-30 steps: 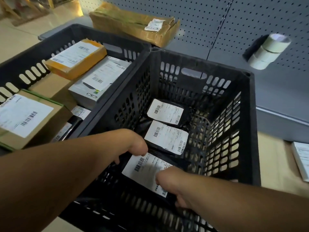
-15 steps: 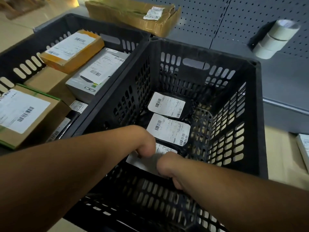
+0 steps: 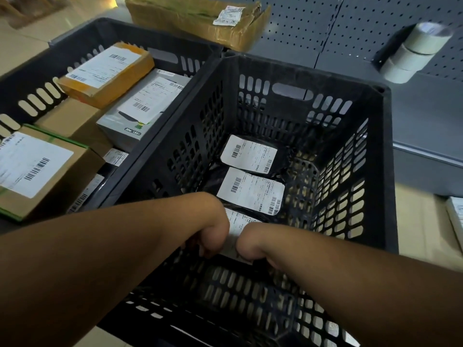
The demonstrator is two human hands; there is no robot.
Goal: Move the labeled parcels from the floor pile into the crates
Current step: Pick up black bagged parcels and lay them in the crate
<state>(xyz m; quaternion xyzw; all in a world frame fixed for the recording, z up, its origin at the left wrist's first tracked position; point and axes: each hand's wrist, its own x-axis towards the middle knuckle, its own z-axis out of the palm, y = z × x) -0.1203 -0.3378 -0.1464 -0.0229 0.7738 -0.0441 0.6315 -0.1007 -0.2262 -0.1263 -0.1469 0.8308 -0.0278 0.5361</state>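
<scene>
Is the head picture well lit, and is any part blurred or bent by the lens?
Head view: dim light, dark inside the right crate; white labels still stand out; the tape rolls look smeared; wide-angle lens bows the crate rims; both hands are in shadow, fingers hidden.

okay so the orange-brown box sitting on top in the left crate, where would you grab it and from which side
Probably from above, across its two long sides. The orange-brown box lies flat and highest in the left crate, label up, so its top is open to reach. Its far end sits near the crate wall, so an end-on grasp looks cramped.
</scene>
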